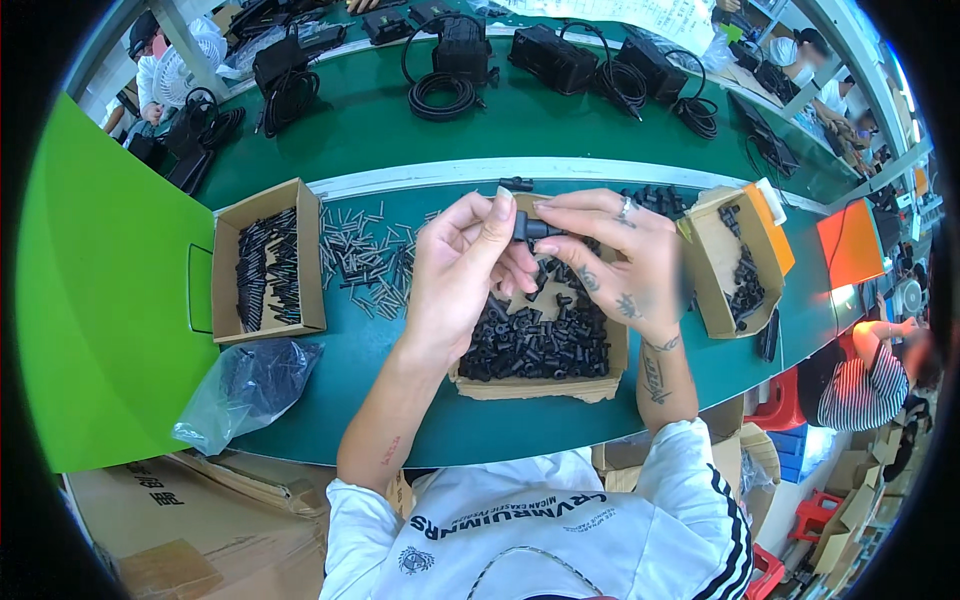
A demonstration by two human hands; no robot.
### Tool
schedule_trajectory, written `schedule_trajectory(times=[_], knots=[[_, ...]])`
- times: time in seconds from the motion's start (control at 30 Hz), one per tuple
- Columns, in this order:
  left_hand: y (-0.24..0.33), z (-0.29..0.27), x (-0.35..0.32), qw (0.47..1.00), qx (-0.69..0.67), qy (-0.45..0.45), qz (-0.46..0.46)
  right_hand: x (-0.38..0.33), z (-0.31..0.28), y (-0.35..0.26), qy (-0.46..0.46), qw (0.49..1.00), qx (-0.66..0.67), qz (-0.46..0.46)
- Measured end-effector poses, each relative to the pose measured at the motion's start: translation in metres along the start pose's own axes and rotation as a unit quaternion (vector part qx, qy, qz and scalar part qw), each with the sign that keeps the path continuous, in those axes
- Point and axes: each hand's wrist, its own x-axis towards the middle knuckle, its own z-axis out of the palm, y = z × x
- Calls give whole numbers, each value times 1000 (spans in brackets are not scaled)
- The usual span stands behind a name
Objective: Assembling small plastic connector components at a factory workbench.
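My left hand [465, 265] and my right hand [610, 255] meet above a flat cardboard box [535, 385] full of small black plastic parts [535, 340]. Between the fingertips of both hands sits one small black plastic part [530, 229], pinched by the left thumb and fingers and by the right fingers. Both forearms come up from the lower edge. A ring shows on a right finger.
A cardboard box of thin black rods [268, 265] stands at the left, loose metal pins [365, 260] beside it. Another open box with black parts [742, 262] is at the right. A plastic bag [245, 390] lies near the front edge. Black power adapters with cables [450, 70] lie on the belt behind.
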Motion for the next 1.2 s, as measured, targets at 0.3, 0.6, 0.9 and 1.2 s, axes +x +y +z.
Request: schedule_trajectory(times=[0.3,0.6,0.9,1.2], knots=[[1,-5,5,998,51,22,15,0,-2,1,-22,999,-14,21],[-2,-5,6,996,75,31,26,-1,1,2,-18,998,-32,48],[-3,-1,5,990,121,44,52,-2,-3,6,-37,997,-63,34],[-7,1,4,993,100,29,57,-5,-3,6,-42,998,-33,31]])
